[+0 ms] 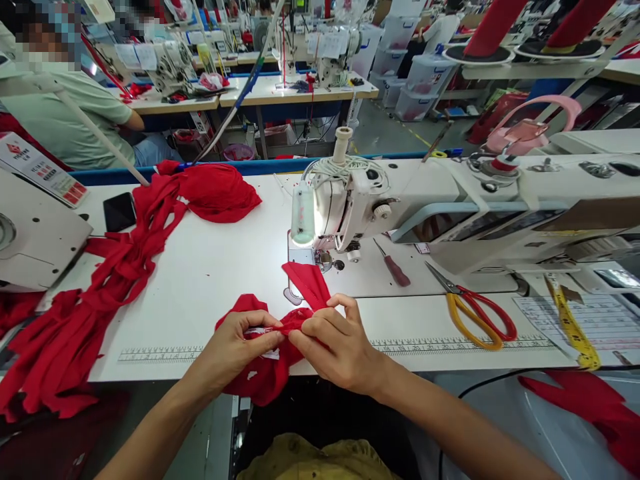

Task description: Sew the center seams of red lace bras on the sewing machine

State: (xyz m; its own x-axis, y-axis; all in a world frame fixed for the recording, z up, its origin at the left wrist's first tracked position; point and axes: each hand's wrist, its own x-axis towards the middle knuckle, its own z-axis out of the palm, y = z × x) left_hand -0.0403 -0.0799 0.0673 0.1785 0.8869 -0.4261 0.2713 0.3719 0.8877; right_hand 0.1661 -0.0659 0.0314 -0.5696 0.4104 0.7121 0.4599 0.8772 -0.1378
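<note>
A small red fabric piece point(306, 283) lies at the front edge of the white table, running from under the sewing machine's needle area point(325, 257) toward me and hanging over the edge. My left hand point(239, 347) pinches its folded edge from the left, fingers closed on the cloth. My right hand point(336, 343) pinches the same fold from the right, fingertips almost meeting the left ones. A white label patch seems to show between the fingers.
A white sewing machine point(450, 207) fills the right. Red-and-yellow scissors point(475, 313), a red-handled tool point(395, 267) and a yellow tape measure point(573, 327) lie right of my hands. A pile of red strips point(125, 267) and a phone point(119, 211) lie left. A seated person point(65, 113) works behind.
</note>
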